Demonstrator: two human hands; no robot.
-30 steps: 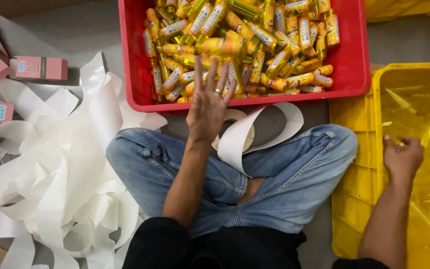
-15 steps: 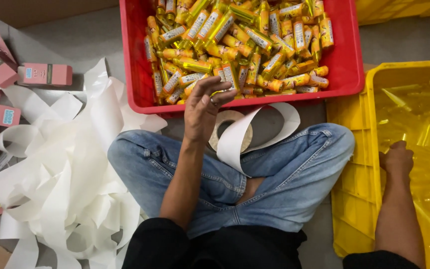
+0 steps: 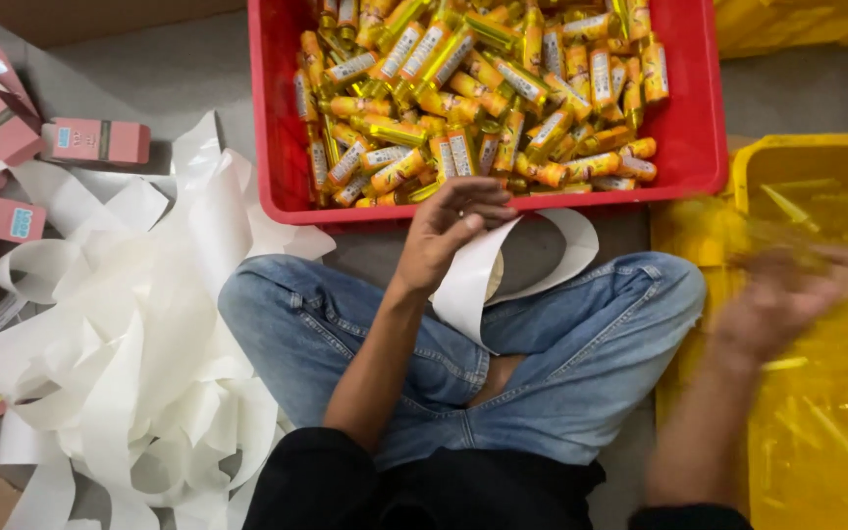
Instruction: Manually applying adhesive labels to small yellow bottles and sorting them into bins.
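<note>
I sit cross-legged on the floor in blue jeans. My left hand (image 3: 453, 231) hovers at the near wall of a red crate (image 3: 272, 118), which is heaped with small yellow-and-orange tubes (image 3: 473, 98). Its fingers are curled beside the top end of a curled white paper strip (image 3: 468, 280) that lies over my lap. Whether the hand grips anything is hidden. My right hand (image 3: 787, 294) is a motion-blurred shape over the yellow crate (image 3: 738, 162) at my right, which holds clear yellowish film or wrappers. I cannot make out its fingers.
A big tangle of white paper backing strips (image 3: 120, 363) covers the floor at my left. Several pink cartons (image 3: 100, 139) lie at the far left. A second yellow crate (image 3: 807, 25) shows at the top right corner.
My left hand has drawn back from the tubes to the red crate's near edge, curling its fingers. My right hand has risen and moved left over the yellow crate, now blurred.
</note>
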